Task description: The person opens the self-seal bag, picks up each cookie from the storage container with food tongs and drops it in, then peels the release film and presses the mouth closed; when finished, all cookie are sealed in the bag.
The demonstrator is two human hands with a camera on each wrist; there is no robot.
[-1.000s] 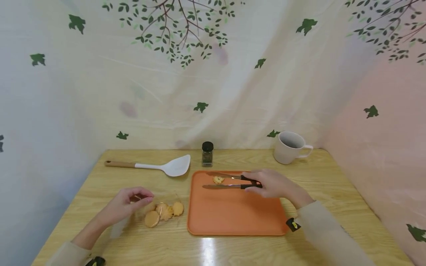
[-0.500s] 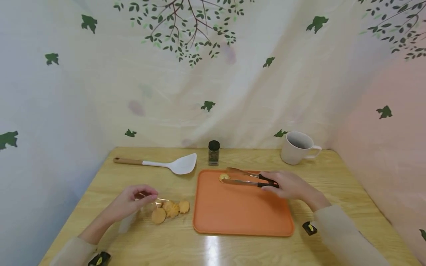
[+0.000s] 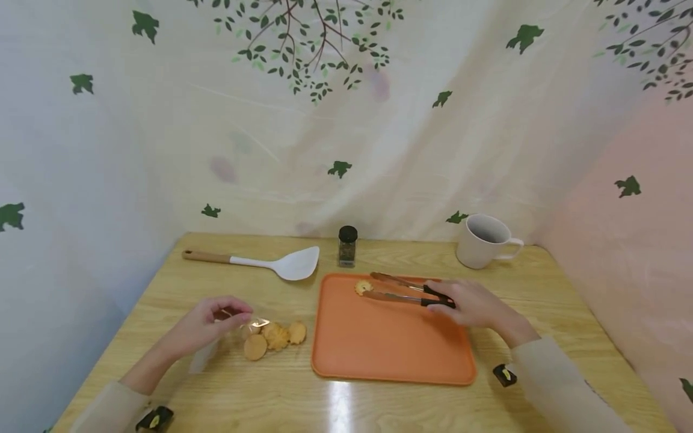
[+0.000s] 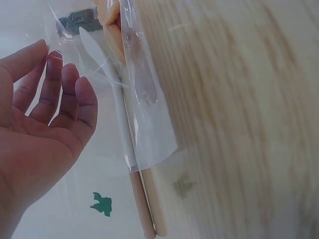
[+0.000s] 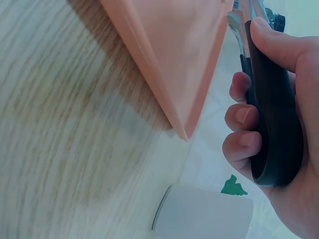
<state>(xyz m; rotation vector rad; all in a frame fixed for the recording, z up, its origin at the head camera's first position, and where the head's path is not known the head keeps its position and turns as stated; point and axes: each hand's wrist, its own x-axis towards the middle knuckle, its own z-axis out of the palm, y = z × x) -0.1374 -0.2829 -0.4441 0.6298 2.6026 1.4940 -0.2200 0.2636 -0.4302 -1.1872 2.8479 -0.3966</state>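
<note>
My left hand pinches the edge of a clear plastic bag between thumb and forefinger, its other fingers loosely bent. Inside the bag several round, golden biscuits lie left of the orange tray. With my right hand I grip the black handles of metal tongs; thumb and fingers wrap them in the right wrist view. The tongs' two arms are spread over the tray's back part. One small scalloped biscuit sits near the tray's back left corner, right by the lower tong tip.
A white spatula with a wooden handle lies at the back left. Behind the tray stands a black-capped spice jar. A white mug occupies the back right, close to the printed cloth behind the table.
The spread tongs have drawn back to the right, so the small biscuit on the tray is no longer between their arms. My left hand still holds the bag. The head view has shifted slightly.
</note>
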